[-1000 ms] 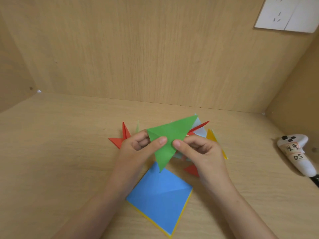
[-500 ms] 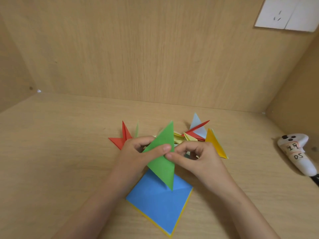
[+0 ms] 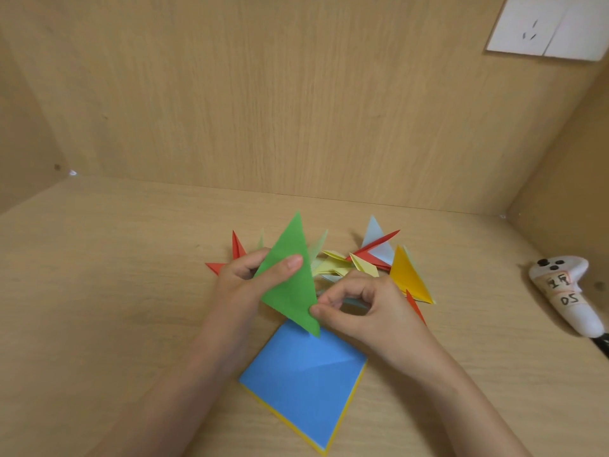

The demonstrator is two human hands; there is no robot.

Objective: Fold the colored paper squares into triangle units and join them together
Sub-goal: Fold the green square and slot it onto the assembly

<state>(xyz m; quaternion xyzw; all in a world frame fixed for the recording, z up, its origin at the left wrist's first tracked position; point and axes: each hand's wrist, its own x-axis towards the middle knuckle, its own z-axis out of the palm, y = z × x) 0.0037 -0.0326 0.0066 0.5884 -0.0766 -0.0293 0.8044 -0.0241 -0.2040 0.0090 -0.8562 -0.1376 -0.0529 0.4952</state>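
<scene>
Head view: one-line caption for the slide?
Left hand and right hand pinch a green triangle over the blue-topped paper stack, with folded units piled behind.

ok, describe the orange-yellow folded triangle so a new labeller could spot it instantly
On the wooden desk, a pile of folded units lies beyond the blue square sheet. At the pile's right end, just past the right hand, is the orange-yellow triangle. It is the only deep orange-yellow piece there; the yellow units to its left are much paler.

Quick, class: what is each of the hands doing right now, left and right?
Left hand: closed on the green triangle, thumb on its front.
Right hand: pinching the same green triangle at its lower right edge.
</scene>
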